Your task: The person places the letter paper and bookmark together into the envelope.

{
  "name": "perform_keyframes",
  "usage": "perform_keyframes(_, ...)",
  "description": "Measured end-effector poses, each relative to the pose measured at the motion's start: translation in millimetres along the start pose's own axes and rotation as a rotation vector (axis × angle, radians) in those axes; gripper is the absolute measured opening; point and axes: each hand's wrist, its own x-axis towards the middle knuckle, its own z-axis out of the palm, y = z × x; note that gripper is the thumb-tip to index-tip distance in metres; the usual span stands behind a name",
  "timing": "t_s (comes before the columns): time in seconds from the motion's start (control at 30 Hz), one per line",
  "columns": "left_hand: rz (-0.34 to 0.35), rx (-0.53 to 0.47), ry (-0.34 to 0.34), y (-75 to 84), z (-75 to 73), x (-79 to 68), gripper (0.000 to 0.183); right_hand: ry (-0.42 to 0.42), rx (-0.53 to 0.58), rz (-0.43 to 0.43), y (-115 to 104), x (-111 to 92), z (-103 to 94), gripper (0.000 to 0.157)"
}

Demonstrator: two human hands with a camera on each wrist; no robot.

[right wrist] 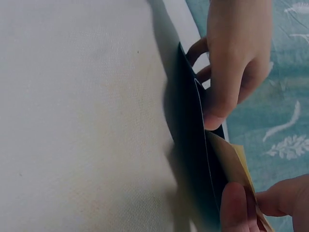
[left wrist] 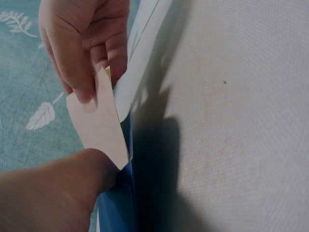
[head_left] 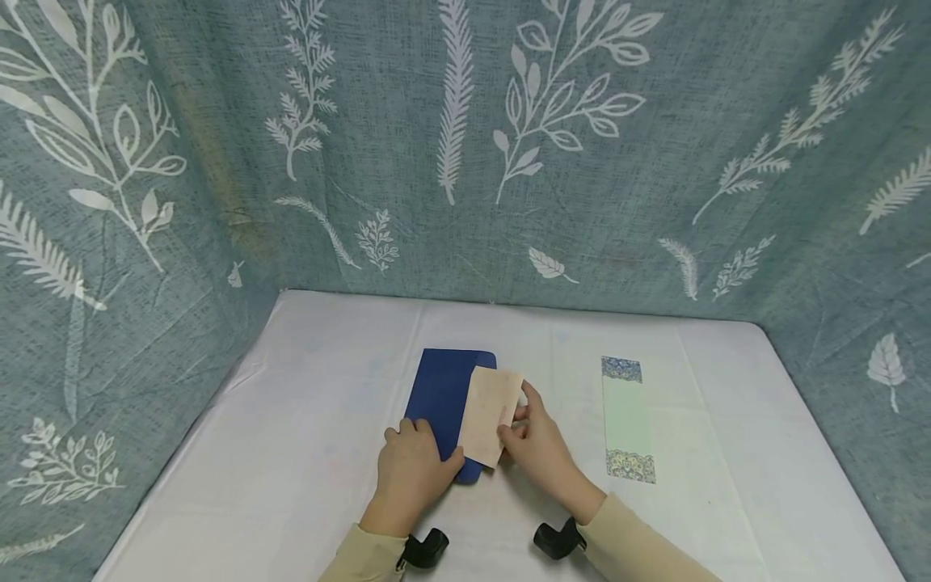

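Note:
A dark blue folder (head_left: 445, 386) lies tilted on the white table, and my left hand (head_left: 409, 470) holds its near end, thumb on the right side. My right hand (head_left: 541, 449) pinches the right edge of a beige paper (head_left: 489, 412) between thumb and fingers. The paper overlaps the folder's right half in the head view. From the left wrist, the paper (left wrist: 99, 121) shows more than one layer, and its lower end goes behind my left thumb, at the edge of the folder (left wrist: 118, 205). In the right wrist view the folder (right wrist: 186, 116) stands partly open beside the paper.
On the table to the right lies a pale green strip (head_left: 627, 412) with patterned bands at both ends. A leaf-print teal curtain (head_left: 407, 145) surrounds the white table (head_left: 327, 364) at the back and sides. Black wrist mounts (head_left: 556, 540) sit at both cuffs.

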Motion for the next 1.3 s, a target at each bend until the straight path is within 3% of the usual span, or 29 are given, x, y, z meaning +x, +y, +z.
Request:
perform_keyframes(0.9, 0.005, -0.020, 0.004, -1.5, -0.3, -1.6, 0.073, -0.023, -0.161, 0.064, -4.1, 34.2, 18.9, 0.065)
perform_keyframes(1.3, 0.012, -0.036, 0.014, -2.1, -0.7, -2.7, 0.073, -0.035, -0.128, 0.071, -5.8, 43.7, 27.5, 0.063)
